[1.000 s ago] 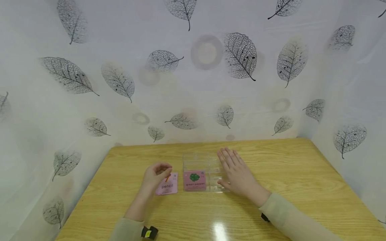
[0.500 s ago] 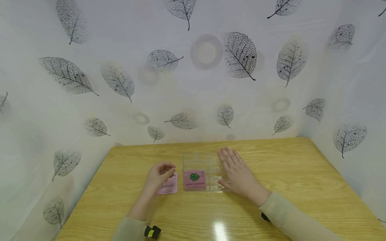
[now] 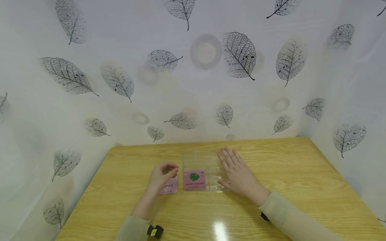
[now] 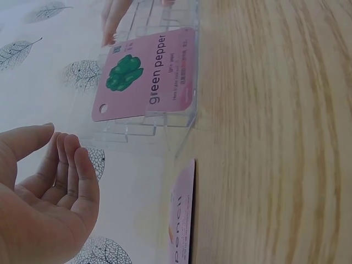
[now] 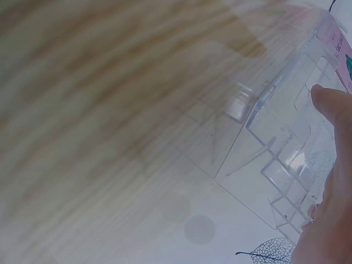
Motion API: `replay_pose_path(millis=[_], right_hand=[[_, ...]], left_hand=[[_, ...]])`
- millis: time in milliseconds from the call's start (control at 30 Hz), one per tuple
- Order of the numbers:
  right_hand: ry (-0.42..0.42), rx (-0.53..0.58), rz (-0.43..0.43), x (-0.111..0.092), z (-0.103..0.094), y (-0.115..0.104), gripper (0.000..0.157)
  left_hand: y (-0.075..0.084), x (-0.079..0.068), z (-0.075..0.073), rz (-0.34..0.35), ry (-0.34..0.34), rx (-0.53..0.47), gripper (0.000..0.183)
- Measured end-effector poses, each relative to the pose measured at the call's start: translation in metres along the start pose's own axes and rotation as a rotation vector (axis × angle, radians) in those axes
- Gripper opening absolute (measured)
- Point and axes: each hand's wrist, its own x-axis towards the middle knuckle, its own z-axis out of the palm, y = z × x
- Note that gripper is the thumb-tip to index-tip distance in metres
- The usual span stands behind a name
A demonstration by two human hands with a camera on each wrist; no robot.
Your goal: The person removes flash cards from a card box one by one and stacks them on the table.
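Observation:
My left hand (image 3: 163, 175) hovers over the left part of a pink pencil card (image 3: 171, 187) lying on the table. Its fingers (image 4: 66, 170) curve loosely toward the thumb, with nothing between them in the left wrist view. To the right of that card stands a clear stepped plastic holder (image 3: 194, 164). A pink green pepper card (image 3: 194, 185) leans upright in the holder's front left compartment. My right hand (image 3: 238, 174) rests along the holder's right side, fingers straight toward the back. The right thumb (image 5: 327, 102) touches the clear plastic near the front.
The wooden table (image 3: 193, 214) carries the holder and cards. A white sheet (image 3: 126, 33) printed with grey leaves hangs behind the table and along both sides. Black wrist straps (image 3: 155, 231) show at the sleeves (image 3: 289, 211).
My left hand has shifted slightly right, toward the holder, covering more of the pencil card. The right hand, the holder and the green pepper card stay in place.

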Motion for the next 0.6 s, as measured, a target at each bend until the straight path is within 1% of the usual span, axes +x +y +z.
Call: replay_pose_path(millis=[233, 367, 600], right_hand=[[-0.007, -0.009, 0.0, 0.0, 0.0, 0.001, 0.111], [-0.012, -0.004, 0.003, 0.0, 0.001, 0.001, 0.111], [-0.012, 0.003, 0.005, 0.001, 0.001, 0.001, 0.111]], left_hand=[[-0.002, -0.002, 0.003, -0.01, -0.012, 0.004, 0.014], [-0.006, -0.002, 0.005, -0.02, -0.018, 0.01, 0.014], [-0.013, 0.0, 0.006, -0.011, -0.035, 0.001, 0.013]])
